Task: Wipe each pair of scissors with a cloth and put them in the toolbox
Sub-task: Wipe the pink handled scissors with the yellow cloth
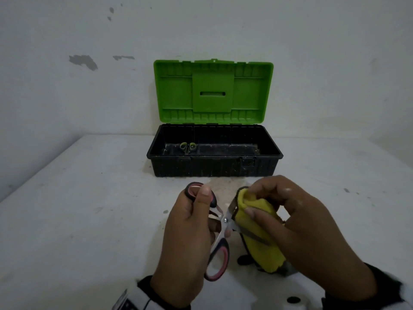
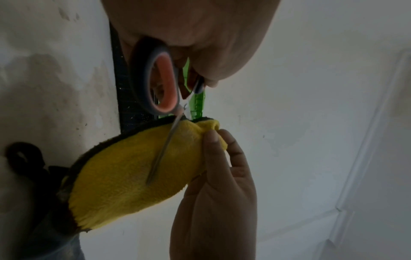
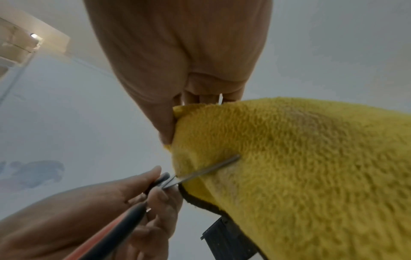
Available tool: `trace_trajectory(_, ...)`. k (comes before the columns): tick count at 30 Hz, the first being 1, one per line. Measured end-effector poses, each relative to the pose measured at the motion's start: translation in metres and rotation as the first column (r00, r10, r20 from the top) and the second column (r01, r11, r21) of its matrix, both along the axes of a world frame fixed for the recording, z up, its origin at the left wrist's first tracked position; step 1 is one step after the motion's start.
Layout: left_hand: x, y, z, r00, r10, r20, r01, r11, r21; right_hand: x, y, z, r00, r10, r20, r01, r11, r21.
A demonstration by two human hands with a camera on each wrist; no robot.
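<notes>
My left hand [image 1: 194, 222] grips a pair of black and pink scissors [image 1: 220, 249] by the handles, blades spread apart. My right hand [image 1: 297, 220] pinches a yellow cloth [image 1: 259, 238] folded over one blade; the other blade [image 2: 162, 153] lies across the cloth's face. In the left wrist view the pink handle loop [image 2: 164, 82] sits under my palm. The right wrist view shows the cloth [image 3: 300, 167] with a blade [image 3: 211, 170] against it. The toolbox [image 1: 214, 166], black with a green lid [image 1: 213, 92] standing open, holds green-handled scissors [image 1: 188, 147] at its left.
The toolbox sits at the back of a white table [image 1: 89, 209], against a white wall with scuffed paint. A black loop-shaped object [image 1: 244, 260] lies on the table under the cloth. Bare table lies left and right of my hands.
</notes>
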State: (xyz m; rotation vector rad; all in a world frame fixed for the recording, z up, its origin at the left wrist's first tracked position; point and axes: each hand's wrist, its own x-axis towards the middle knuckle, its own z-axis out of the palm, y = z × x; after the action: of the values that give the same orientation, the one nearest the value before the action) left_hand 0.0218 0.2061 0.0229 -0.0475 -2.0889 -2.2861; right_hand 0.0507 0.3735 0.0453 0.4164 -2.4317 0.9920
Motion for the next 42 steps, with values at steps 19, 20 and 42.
trace_trajectory(19, 0.006, 0.007, -0.002, 0.959, 0.207, -0.194, -0.236, 0.961, -0.144, 0.000, -0.028, -0.014, 0.997, -0.077, 0.025, 0.076, 0.996, 0.035)
trace_trajectory(20, 0.006, 0.007, -0.001, 0.958, 0.203, -0.203, -0.234, 0.962, -0.142, 0.002, -0.030, -0.015, 0.996, -0.074, 0.045, 0.072, 0.996, 0.051)
trace_trajectory(42, 0.005, 0.005, 0.000, 0.956, -0.025, 0.292, -0.058, 0.961, 0.272, -0.016, 0.008, -0.007, 0.946, -0.316, 0.077, 0.323, 0.887, -0.331)
